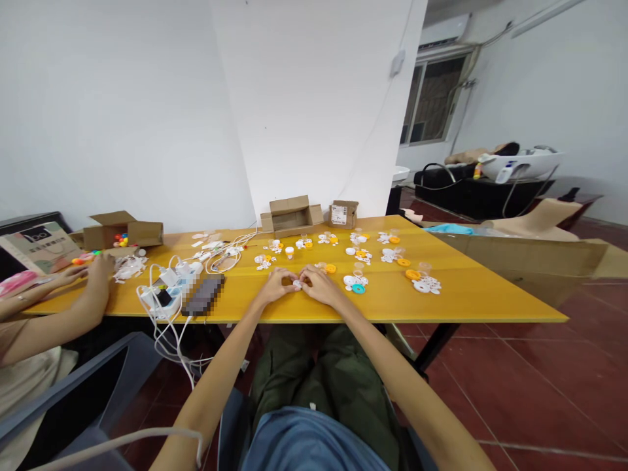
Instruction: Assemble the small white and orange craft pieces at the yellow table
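My left hand (279, 286) and my right hand (316, 286) meet near the front edge of the yellow table. Between their fingertips is a small white round piece (297, 284), pinched from both sides. Its details are too small to make out. Just beyond my hands stands a small white cup with an orange band (289, 252). An orange ring-shaped part (330, 269) lies right behind my right hand. To the right are a teal disc (358, 288) and white round pieces (349, 280), with a clear cup close by.
Several clusters of white pieces (428, 285) and orange discs (412, 275) spread across the table (471, 301). Open cardboard boxes (289, 219) stand against the wall. On the left are a power strip (169, 297), tangled white cables (228, 255) and another person's arms (93, 288).
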Available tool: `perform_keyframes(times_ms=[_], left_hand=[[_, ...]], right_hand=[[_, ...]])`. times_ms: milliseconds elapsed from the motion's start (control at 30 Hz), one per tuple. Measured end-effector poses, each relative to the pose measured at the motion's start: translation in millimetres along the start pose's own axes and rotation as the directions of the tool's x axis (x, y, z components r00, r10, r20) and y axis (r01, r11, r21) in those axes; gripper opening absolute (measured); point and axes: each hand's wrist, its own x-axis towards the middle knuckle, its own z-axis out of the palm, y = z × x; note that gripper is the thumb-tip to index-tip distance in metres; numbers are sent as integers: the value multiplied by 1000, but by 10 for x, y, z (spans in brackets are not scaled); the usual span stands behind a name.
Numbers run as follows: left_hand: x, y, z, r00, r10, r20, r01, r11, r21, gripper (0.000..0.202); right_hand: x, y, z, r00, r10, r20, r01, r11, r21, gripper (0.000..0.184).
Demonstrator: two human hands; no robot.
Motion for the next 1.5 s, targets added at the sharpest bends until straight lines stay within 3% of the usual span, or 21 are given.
perform_keyframes(times_ms=[200, 433, 733, 1067, 1267, 1500], left_hand=[[-8, 18, -9, 1000, 2, -5, -3, 1000, -10, 18], [-27, 14, -9, 1000, -5, -30, 6, 1000, 23, 18], [-44, 8, 3, 998, -40, -46, 44, 995, 88, 21], [-53, 69, 12, 998, -55, -9, 56, 993, 100, 15], [-59, 79, -2, 999, -39, -1, 38, 995, 89, 14], [-61, 79, 11, 999, -42, -20, 43, 995, 93, 18]], right_hand=[[9, -21, -29, 999, 28, -35, -29, 999, -21, 13], [-71, 6, -66, 995, 38, -91, -52, 985, -162, 16], [-208, -12, -17, 999, -54, 8, 54, 956, -289, 15], [-196, -24, -7, 997, -42, 71, 65, 929, -365, 22], [-167, 15, 1, 999, -16, 32, 25, 947, -319, 15], [-118, 30, -100, 999, -26, -19, 21, 974, -224, 20]])
